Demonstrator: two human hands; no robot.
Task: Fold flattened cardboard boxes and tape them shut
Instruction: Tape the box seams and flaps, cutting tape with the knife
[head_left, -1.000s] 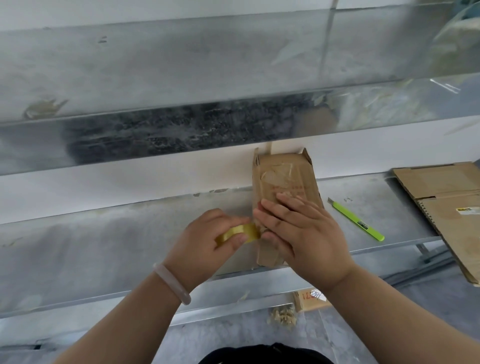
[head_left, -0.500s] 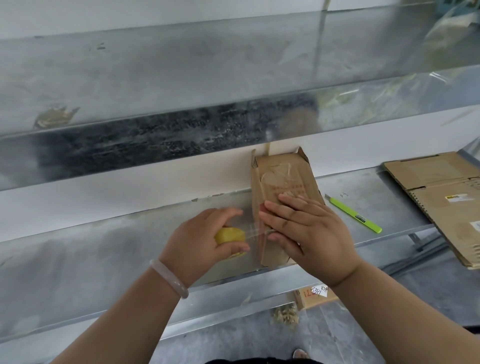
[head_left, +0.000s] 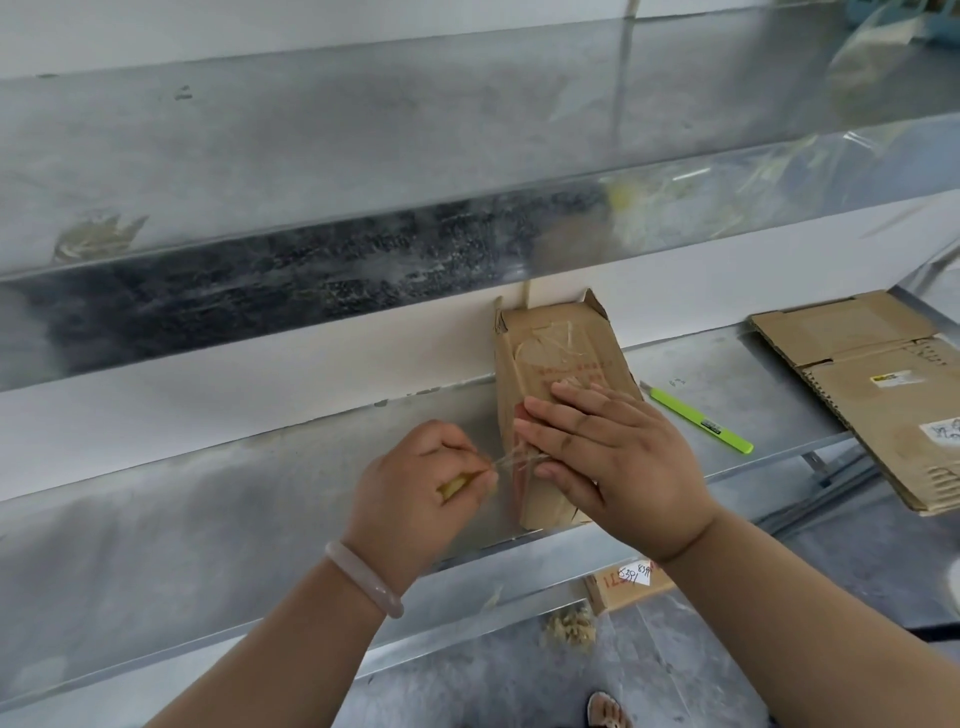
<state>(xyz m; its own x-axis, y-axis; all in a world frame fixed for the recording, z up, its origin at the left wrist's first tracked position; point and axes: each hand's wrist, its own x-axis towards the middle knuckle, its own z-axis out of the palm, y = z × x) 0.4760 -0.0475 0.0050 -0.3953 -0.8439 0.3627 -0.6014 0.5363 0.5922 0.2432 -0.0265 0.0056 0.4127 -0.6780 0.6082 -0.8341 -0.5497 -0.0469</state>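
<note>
The small cardboard box (head_left: 561, 374) lay on the metal shelf (head_left: 208, 509), its far end against the white wall, with old tape criss-crossing its top face. The right hand (head_left: 613, 457) pressed flat on the box's near half, fingers straight and slightly spread. The left hand (head_left: 415, 483) sat just beside the box's left edge, fingers curled round a yellow tape roll (head_left: 453, 486) (only a sliver of it showed between the fingers). A twisted strand of clear tape (head_left: 519, 460) ran from the roll to the box by the right fingertips. A pale bangle (head_left: 363, 577) circled the left wrist. To the right of the box lay a green utility knife (head_left: 696, 418), and beyond it flattened cardboard (head_left: 883, 395) overhung the shelf's front edge.
</note>
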